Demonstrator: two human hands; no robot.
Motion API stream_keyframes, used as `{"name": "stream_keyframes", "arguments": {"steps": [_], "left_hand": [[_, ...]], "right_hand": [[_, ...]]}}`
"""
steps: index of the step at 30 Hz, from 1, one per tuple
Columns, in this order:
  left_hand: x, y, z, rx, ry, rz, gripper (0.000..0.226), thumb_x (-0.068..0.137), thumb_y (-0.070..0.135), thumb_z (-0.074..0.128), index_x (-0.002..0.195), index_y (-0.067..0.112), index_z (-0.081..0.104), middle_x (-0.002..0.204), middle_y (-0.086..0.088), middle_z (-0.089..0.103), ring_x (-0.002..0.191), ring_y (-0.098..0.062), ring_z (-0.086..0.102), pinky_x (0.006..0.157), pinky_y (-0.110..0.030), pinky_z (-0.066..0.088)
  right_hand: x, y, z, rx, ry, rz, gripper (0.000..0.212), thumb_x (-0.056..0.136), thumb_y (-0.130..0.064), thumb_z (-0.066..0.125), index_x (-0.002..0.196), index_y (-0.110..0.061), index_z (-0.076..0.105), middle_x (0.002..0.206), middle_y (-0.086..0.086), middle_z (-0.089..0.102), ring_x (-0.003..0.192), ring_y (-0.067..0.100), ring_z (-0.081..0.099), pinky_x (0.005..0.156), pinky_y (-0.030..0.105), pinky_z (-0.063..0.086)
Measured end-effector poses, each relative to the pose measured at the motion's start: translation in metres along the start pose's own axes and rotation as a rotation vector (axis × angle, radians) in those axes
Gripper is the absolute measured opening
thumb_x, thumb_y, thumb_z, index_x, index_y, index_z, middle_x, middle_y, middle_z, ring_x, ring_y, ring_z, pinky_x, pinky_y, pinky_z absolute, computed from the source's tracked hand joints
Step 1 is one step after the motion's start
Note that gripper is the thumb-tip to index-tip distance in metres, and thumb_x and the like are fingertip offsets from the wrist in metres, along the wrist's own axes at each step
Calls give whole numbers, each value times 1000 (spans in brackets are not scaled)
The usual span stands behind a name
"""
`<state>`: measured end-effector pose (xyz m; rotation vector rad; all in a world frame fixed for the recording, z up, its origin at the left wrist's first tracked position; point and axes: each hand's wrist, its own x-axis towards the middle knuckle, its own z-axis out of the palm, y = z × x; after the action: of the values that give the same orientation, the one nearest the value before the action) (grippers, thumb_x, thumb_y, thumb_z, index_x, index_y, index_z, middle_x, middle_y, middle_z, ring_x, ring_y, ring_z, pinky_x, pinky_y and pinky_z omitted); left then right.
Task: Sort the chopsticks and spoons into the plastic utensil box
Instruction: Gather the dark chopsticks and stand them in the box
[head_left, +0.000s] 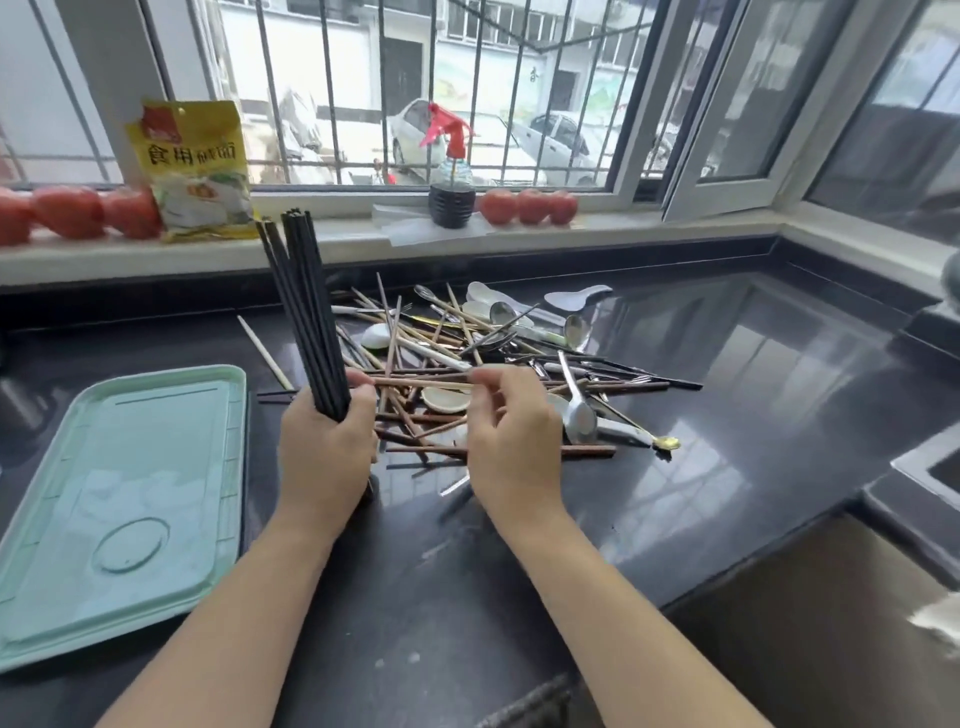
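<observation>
Chopsticks and spoons (488, 358) lie in a mixed heap on the dark table (727, 415), at its centre, just ahead of both hands. The heap contains brown wooden chopsticks, black chopsticks, metal spoons and white ceramic spoons, crossing one another at many angles.

The left hand (324, 447) has its fingers clenched around a bundle of black chopsticks (306, 312), held nearly upright with the tips pointing up and tilted slightly left.

The right hand (511, 441) pinches a single brown chopstick (421, 383) between thumb and forefinger. This chopstick runs horizontally towards the left hand.

A mint-green plastic lid (119, 504) lies flat on the table to the left of the hands.

On the windowsill behind stand tomatoes (527, 206), a yellow packet (195, 171) and a spray bottle (451, 171).
</observation>
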<state>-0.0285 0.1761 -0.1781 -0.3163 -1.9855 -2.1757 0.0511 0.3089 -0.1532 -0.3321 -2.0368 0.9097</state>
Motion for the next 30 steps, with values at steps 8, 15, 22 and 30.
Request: {"name": "stream_keyframes", "arguments": {"steps": [8, 15, 22, 30], "left_hand": [[-27, 6, 36, 56, -193, 28, 20, 102, 21, 62, 84, 30, 65, 60, -1, 48, 56, -27, 46, 54, -55, 45], [-26, 7, 34, -131, -156, -49, 28, 104, 11, 58, 81, 25, 63, 57, -4, 44, 48, -23, 40, 53, -42, 38], [-23, 3, 33, -146, -165, -66, 27, 104, 12, 59, 84, 28, 65, 55, -4, 46, 46, -23, 42, 56, -45, 40], [-24, 4, 30, -185, -175, -82, 27, 104, 11, 60, 84, 28, 66, 58, -6, 46, 48, -25, 43, 57, -45, 40]], "right_hand": [[139, 133, -95, -635, -266, 366, 34, 94, -7, 51, 113, -23, 75, 123, 4, 69, 117, 30, 60, 93, 33, 47], [168, 175, -96, -742, -617, 279, 30, 99, -29, 60, 127, -25, 70, 129, 1, 68, 123, 25, 57, 102, 33, 45], [177, 178, -98, -851, -713, 111, 23, 92, -22, 70, 114, -24, 75, 111, 1, 71, 105, 25, 63, 91, 34, 51], [163, 190, -101, -963, -635, 62, 17, 100, -15, 53, 114, -12, 62, 112, 9, 56, 97, 31, 56, 77, 33, 40]]}}
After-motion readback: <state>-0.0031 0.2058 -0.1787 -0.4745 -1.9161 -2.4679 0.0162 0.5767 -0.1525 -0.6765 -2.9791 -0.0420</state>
